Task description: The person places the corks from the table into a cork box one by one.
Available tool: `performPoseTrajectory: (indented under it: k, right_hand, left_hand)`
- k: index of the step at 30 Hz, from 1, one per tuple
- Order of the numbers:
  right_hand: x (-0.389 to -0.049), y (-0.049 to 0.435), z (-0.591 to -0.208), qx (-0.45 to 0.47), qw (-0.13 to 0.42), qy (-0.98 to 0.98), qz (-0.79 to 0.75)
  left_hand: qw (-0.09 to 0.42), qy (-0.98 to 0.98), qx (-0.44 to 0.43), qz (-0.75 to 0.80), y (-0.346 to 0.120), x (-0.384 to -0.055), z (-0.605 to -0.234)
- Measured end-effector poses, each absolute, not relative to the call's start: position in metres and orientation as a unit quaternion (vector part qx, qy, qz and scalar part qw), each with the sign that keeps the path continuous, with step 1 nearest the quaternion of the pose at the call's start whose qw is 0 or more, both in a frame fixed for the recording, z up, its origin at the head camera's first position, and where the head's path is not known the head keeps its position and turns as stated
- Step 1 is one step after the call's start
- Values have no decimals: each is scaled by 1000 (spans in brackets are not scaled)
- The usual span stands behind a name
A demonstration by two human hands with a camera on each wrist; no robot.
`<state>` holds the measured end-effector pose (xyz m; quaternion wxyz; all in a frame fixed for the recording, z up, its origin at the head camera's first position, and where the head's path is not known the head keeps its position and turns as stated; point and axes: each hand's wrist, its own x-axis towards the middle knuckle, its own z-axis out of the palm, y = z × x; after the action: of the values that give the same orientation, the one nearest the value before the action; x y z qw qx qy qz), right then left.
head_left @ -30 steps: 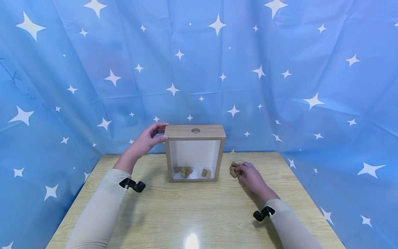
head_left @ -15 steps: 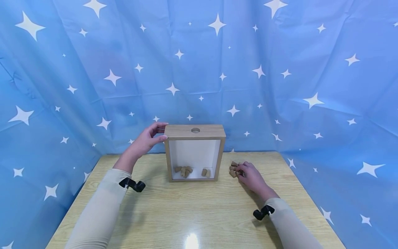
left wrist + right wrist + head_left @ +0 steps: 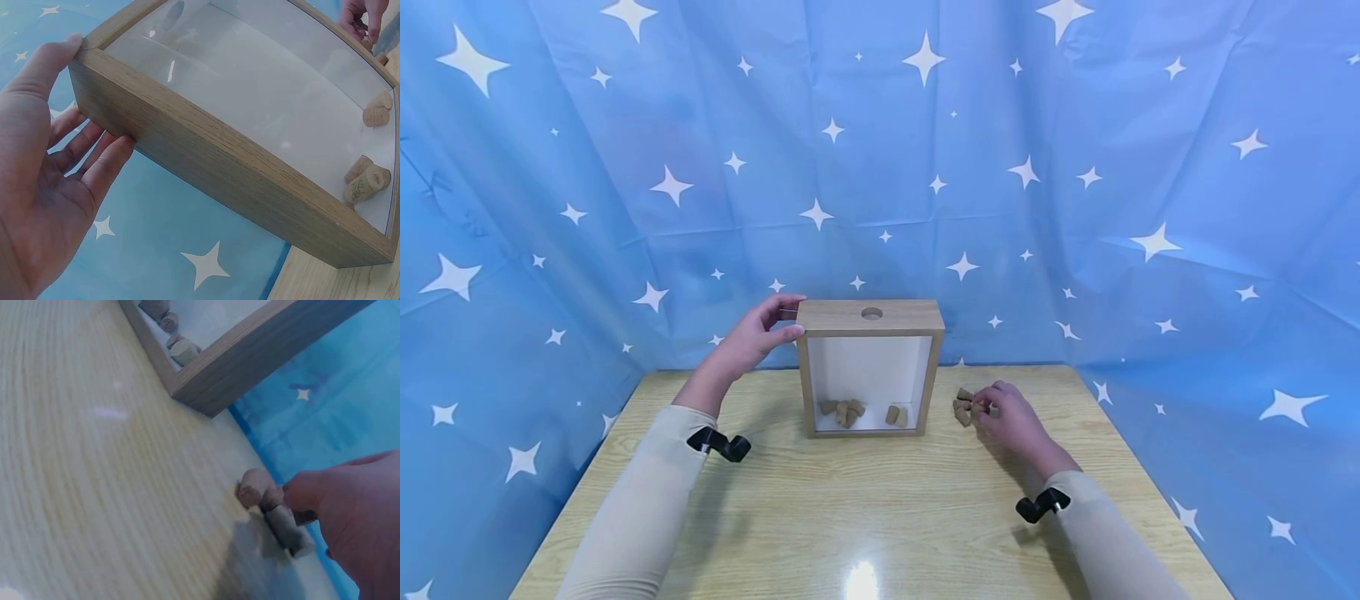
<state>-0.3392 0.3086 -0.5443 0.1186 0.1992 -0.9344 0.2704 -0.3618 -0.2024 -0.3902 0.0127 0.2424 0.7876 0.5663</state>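
Observation:
In the head view my left hand (image 3: 752, 337) holds the upper left corner of a shallow wooden box (image 3: 871, 323) standing on edge. Its thumb lies on the front edge and its fingers reach round the side, as the left wrist view shows. The box has a round hole (image 3: 872, 313) in its top and a clear front. Several wine corks (image 3: 369, 182) lie inside on the bottom. Right of the box, my right hand (image 3: 1011, 417) pinches a cork (image 3: 304, 516) between thumb and fingers, over a small pile of corks (image 3: 284, 526). The thumb hides part of the held cork.
The box stands toward the back of a light wood-grain table (image 3: 865, 508). Behind and beside the table hangs a blue curtain (image 3: 880, 167) with white stars. Each sleeve carries a black camera mount (image 3: 718, 446) near the wrist.
My right hand has shifted slightly up and to the right, off the pile, with a cork in its fingers. The left hand and the box have stayed where they were.

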Motion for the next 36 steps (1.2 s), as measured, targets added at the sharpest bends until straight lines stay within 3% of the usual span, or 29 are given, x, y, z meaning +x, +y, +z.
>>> performPoseTrajectory:
  k: [9, 23, 36]
  right_hand:
    - [-343, 303, -526, 192, 111, -936, 274]
    - [-344, 293, -498, 220, 153, -929, 255]
    - [-342, 289, -464, 208, 133, -920, 305]
  left_hand:
    - [13, 790, 241, 564, -203, -360, -389]
    - [12, 787, 242, 567, -202, -359, -389]
    - [16, 783, 242, 573, -202, -357, -387]
